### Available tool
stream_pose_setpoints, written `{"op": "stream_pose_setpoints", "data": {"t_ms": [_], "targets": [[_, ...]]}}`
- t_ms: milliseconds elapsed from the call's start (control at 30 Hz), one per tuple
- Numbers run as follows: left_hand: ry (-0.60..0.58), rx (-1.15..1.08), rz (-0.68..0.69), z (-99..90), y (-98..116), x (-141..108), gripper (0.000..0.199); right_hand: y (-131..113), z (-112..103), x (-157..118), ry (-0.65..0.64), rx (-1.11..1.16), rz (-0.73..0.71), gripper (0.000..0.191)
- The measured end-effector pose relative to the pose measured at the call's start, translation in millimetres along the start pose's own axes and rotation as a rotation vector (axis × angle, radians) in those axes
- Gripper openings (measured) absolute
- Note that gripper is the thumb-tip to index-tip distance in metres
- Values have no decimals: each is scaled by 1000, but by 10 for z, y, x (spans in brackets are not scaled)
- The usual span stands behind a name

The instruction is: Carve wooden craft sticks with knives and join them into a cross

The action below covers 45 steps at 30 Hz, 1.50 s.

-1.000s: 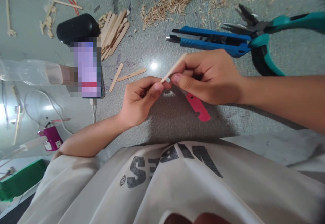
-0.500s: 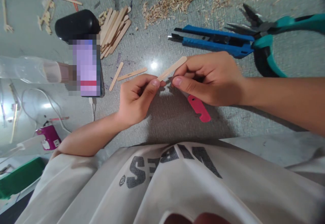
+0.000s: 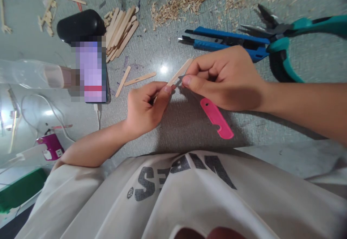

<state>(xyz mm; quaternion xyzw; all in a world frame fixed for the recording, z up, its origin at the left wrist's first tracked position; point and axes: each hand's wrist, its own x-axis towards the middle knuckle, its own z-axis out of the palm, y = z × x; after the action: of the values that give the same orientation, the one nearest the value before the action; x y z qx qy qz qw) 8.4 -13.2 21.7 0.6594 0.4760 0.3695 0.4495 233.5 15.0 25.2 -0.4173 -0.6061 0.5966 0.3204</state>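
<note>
My left hand (image 3: 145, 109) pinches a wooden craft stick (image 3: 182, 70) between thumb and fingers. The stick slants up to the right, its far end by my right index finger. A split or notch shows along its lower edge. My right hand (image 3: 230, 80) is closed on a small pink-handled folding knife (image 3: 217, 119), gripped by its blade. The grey tip pokes out near the stick's notch, and the handle hangs below my palm. Most of the blade is hidden by my fingers. Two more craft sticks (image 3: 141, 79) lie left of my hands.
Beyond my right hand lie a blue utility knife (image 3: 222, 42) and teal-handled pliers (image 3: 283, 43). Wood shavings (image 3: 187, 0) cover the far side. At left are a pile of craft sticks (image 3: 121, 31), a black case (image 3: 81, 25), a charging phone (image 3: 92, 69) and a clear bottle (image 3: 35, 74).
The pink handle has swung down and right, showing more of itself below my right hand. My right hand has shifted slightly left, and less of the stick's far end shows.
</note>
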Motion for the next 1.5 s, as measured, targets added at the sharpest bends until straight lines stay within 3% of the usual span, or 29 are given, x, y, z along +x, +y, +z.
{"op": "stream_pose_setpoints", "data": {"t_ms": [467, 700, 1000, 1233, 1500], "targets": [[11, 169, 101, 14, -37, -19, 46, -173, 11, 52, 2, -5, 152, 37], [-24, 239, 189, 11, -9, 3, 46, -307, 108, 56, 76, -44, 340, 50], [-59, 245, 103, 6, 14, 5, 46, -355, 154, 90, 91, 92, 400, 49], [-90, 206, 133, 8, 10, 1, 39, -338, 161, 97, 88, 239, 404, 38], [-85, 116, -48, -13, 28, 16, 50, -221, 123, 79, 59, 199, 313, 42]]}}
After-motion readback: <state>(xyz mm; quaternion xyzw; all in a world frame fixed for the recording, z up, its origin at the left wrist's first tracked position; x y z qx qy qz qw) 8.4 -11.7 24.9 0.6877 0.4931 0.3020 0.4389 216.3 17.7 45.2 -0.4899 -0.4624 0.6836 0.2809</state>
